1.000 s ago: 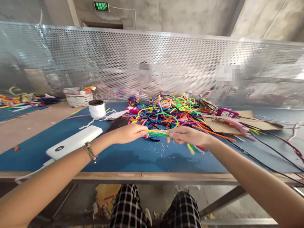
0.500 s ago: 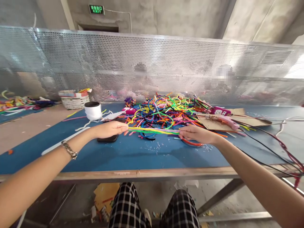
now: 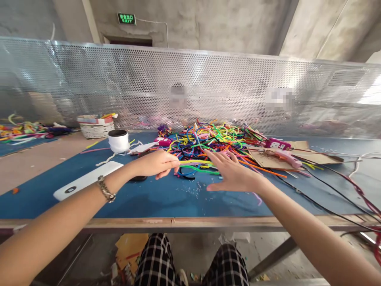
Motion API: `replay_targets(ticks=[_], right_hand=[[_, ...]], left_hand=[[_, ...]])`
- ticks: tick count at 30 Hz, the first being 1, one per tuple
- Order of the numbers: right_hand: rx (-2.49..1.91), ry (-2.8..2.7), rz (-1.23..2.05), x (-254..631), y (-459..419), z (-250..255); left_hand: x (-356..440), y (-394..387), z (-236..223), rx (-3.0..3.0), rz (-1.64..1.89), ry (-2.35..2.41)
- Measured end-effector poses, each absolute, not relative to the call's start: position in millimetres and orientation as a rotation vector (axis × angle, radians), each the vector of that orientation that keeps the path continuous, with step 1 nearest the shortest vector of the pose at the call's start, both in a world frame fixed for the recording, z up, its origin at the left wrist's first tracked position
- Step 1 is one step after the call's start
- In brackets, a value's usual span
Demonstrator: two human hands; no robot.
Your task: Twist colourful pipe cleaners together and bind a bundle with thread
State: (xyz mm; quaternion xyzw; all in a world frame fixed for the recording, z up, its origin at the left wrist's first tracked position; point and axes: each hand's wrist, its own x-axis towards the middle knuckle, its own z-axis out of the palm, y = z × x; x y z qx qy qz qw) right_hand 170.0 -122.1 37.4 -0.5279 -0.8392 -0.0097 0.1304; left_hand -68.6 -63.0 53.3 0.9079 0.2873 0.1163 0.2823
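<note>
My left hand (image 3: 157,163) is closed on one end of a small bundle of pipe cleaners (image 3: 196,163), yellow, green and purple, which stretches to the right just above the blue table mat (image 3: 166,194). My right hand (image 3: 233,172) is open with its fingers spread, hovering over the bundle's right end and holding nothing. Behind both hands lies a big tangled pile of colourful pipe cleaners (image 3: 211,139).
A white power bank (image 3: 86,180) and a white tape roll (image 3: 118,140) lie left. A pink glue gun (image 3: 282,157) rests on cardboard (image 3: 309,153) at right, with black cables (image 3: 327,186) trailing. A basket (image 3: 95,126) and a perforated metal screen (image 3: 190,87) stand behind.
My right hand has let go of the bundle's right end and opened flat. My left hand keeps its grip and has shifted slightly right.
</note>
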Motion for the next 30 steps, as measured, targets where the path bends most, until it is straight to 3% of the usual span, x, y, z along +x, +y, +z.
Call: replay_targets(ticks=[2,9,14,18,30], right_hand=[[-1.437,-2.413,-0.019,152.0,-124.9,38.3],[-1.13,-2.304,0.471,142.9,-130.5,35.3],[-1.142,-1.968,0.798,142.7,-124.7,25.0],[-1.039,-1.786,1.116,133.7,-115.7,19.2],[-0.957,-1.768,1.089,110.1,-99.6,14.2]], left_hand=[[-63.7,-66.4,56.2,2.443,0.31,0.689],[-74.0,-61.4,49.4,2.143,0.446,0.573],[-67.8,-53.9,32.6,1.695,0.869,0.443],[-50.3,-53.4,20.2,1.615,0.903,0.492],[-9.6,-48.1,15.4,1.6,0.988,0.504]])
